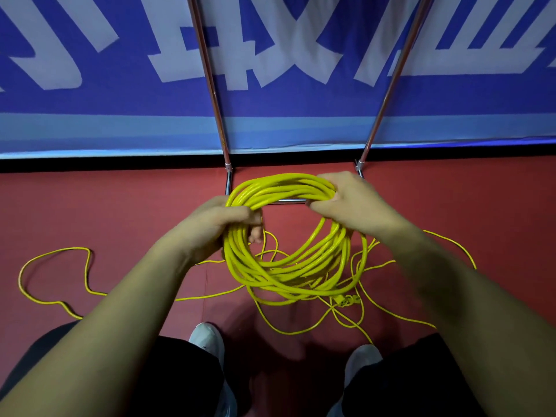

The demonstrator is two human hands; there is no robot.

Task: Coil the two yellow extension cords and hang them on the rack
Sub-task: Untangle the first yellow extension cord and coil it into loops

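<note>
A thick round coil of glossy yellow extension cord (270, 273) is held in the air between both hands, above the dull red floor (90, 206). The left hand (221, 225) grips the coil's left side. Its fingers (240, 216) are curled round the whole bundle of loops from outside, with the fingertips showing inside the ring. The right hand (349, 203) holds the upper right part of the coil, its fingers (331, 180) wrapped over the top of the strands and the thumb closing in from below. The ring is tilted, its far edge raised between the hands and its near edge sagging lower.

Under the coil, loose thin yellow cord (54, 254) sprawls on the floor in wandering loops. One loop reaches far to the left, and others tangle beneath the ring and run off to the right. Whether these strands belong to the held cord or to the second one cannot be told. A yellow plug end (346, 300) shows near the coil's lower right edge.

Beyond the hands stands the chrome metal tube rack (210, 85): two slanting uprights rise from a low cross bar that shows through the ring. Behind it hangs a blue banner with large white characters (90, 100). Light grey shoes (207, 338) and black-clad legs (180, 380) fill the bottom edge.
</note>
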